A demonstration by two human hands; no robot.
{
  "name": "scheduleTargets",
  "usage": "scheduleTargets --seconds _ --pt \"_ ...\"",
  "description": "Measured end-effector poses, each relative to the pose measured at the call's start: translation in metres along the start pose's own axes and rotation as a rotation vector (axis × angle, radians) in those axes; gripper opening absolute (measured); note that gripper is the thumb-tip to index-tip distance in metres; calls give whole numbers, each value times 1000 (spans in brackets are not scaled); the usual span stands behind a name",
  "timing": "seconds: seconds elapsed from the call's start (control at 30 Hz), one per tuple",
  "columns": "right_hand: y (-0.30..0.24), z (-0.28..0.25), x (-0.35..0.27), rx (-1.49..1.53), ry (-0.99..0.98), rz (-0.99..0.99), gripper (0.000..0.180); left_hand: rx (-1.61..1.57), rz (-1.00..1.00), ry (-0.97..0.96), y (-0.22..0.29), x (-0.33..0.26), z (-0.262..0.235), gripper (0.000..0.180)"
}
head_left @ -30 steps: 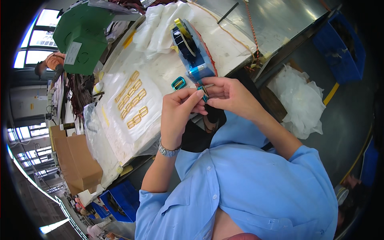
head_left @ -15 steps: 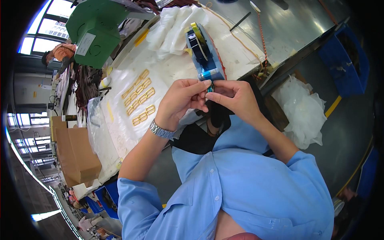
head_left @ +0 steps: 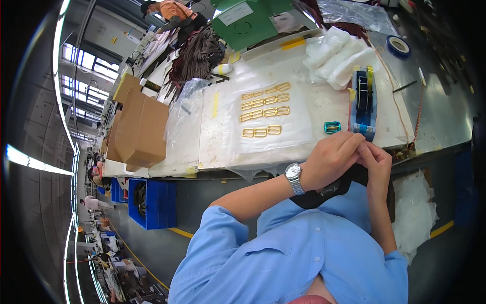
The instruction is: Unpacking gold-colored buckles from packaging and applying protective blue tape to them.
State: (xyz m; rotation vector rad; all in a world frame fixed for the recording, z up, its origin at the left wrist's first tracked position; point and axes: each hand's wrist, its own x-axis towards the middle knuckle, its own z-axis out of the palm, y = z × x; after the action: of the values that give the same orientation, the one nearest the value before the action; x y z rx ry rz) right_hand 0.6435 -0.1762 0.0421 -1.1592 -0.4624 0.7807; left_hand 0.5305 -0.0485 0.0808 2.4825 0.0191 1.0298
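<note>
My left hand point(head_left: 331, 159), with a silver wristwatch, and my right hand point(head_left: 375, 163) meet fingertip to fingertip just in front of a blue tape dispenser point(head_left: 363, 104). Both sets of fingers are curled together; whatever sits between them is hidden. A dark strap-like piece point(head_left: 326, 191) lies under my left palm against my chest. A small teal-wrapped buckle point(head_left: 332, 126) rests on the table beside the dispenser. Rows of gold metal buckles point(head_left: 264, 109) lie on a white sheet point(head_left: 293, 137) further left.
Cardboard boxes point(head_left: 139, 129) and a clear plastic bag point(head_left: 185, 109) stand at the table's left. White foam rolls point(head_left: 336, 58), a tape roll point(head_left: 398, 45), a green machine point(head_left: 248, 23) and dark straps point(head_left: 197, 50) lie beyond. A person in orange point(head_left: 174, 11) works behind. Blue crates point(head_left: 152, 202) sit below.
My head has turned, so the table now fills the upper picture. My hands stay joined by the dispenser's near end and sit lower and further right in view.
</note>
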Motion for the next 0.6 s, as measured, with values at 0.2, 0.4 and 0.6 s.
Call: scheduleTargets --seconds 0.2,0.4,0.6 --pt "-5 -12 8 -11 -89 83 31 -26 -6 -48 -3 1 -1 41" --pt "-7 1 5 -19 -39 -4 36 -87 -66 -130 -7 9 -11 39" --pt "25 -20 -5 22 -1 197 37 -82 -147 -288 -13 -17 12 33"
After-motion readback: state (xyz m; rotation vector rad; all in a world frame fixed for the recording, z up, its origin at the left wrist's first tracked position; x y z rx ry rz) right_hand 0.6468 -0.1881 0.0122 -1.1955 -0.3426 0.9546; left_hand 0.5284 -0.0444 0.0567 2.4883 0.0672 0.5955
